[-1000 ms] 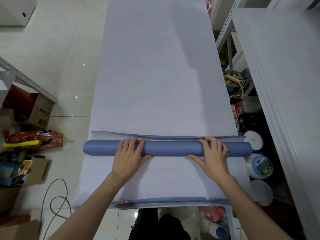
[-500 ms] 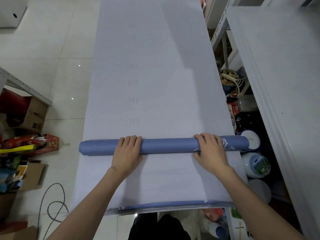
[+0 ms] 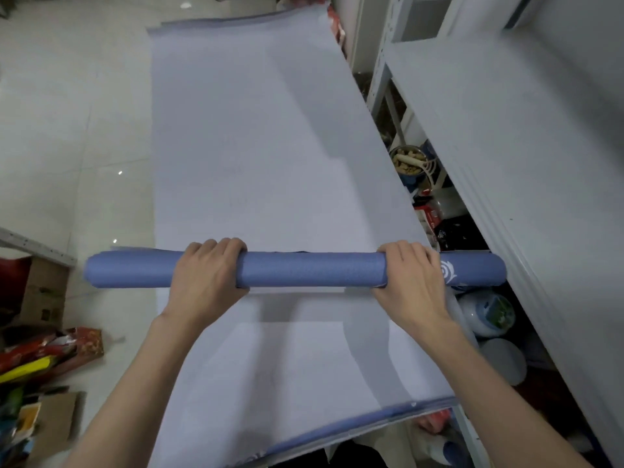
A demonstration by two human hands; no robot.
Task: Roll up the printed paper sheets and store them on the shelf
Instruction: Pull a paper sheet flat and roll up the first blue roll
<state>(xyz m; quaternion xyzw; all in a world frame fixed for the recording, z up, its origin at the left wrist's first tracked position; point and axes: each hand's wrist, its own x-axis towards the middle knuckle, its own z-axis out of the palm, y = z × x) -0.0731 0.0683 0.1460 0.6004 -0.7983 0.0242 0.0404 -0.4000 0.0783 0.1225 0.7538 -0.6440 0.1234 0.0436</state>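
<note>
Gripping the blue paper roll from above, the left hand wraps it left of its middle, fingers curled over the far side and thumb tucked beneath; the right hand clasps it the same way nearer its right end, just beside a white swirl emblem printed there; the roll runs crosswise, level, over the long white paper sheet, and both of its ends stick out past the sheet's side edges; a shadow falls on the paper just under it, and whether the roll touches the sheet or is held slightly above it cannot be told.

The sheet stretches away from the person over the pale tiled floor; its near edge shows a blue printed border and curls up a little.

A white metal shelf unit stands along the right side, its broad top board close to the roll's right end; below it sit a bowl of pale brown pieces and a white plastic jug with a blue and green label; to the left, on the floor, lie a cardboard box and red and yellow snack packets.
</note>
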